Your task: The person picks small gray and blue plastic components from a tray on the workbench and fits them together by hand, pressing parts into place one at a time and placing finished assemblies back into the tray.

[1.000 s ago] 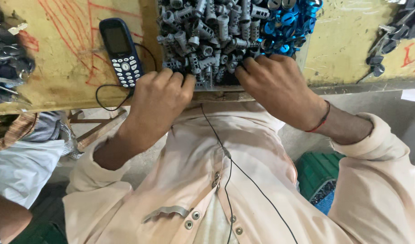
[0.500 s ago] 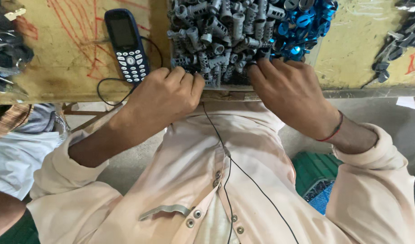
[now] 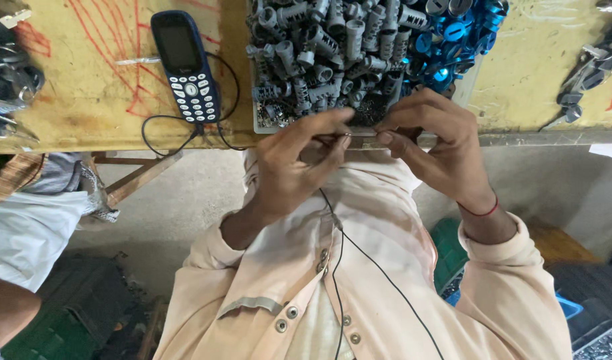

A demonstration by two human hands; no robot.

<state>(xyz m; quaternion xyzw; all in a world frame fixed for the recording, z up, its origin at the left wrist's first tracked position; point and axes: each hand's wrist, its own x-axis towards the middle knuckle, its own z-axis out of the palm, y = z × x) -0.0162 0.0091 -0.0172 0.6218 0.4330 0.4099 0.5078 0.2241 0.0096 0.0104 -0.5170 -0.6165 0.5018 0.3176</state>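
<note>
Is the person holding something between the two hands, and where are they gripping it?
Yes: a thin metal piece, pinched at its ends by the left hand and right hand. What it is cannot be told.

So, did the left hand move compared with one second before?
Yes. The left hand has come back off the tray of grey parts toward the body; only its fingertips now reach the table edge.

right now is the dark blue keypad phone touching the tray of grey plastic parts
Apart. The head view shows bare yellow tabletop between the dark blue keypad phone and the tray of grey plastic parts.
</note>
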